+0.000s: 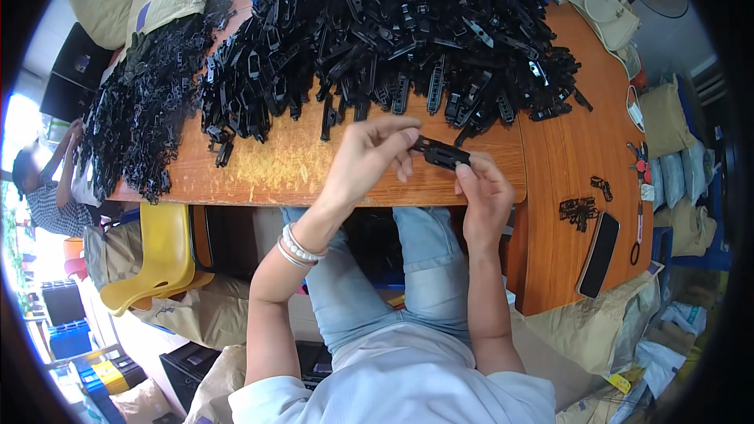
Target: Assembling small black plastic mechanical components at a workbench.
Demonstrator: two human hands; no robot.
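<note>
Between my two hands, over the table's front edge, is a long black plastic part (441, 153) with slots in it. My left hand (371, 159) pinches its left end between thumb and fingers, and a white bracelet sits on that wrist. At the other end, my right hand (484, 188) grips the part with the thumb on its near side. Beyond my hands a large heap of similar black plastic parts (377, 39) covers the back of the table. Its exact kind cannot be told from here.
A second heap of smaller black parts (145, 110) lies left, where another person (51, 188) sits. On the wooden table (558, 165) at right are a phone (599, 255), a few black pieces (579, 212), keys (640, 165) and scissors (638, 235). A yellow chair (161, 259) stands left.
</note>
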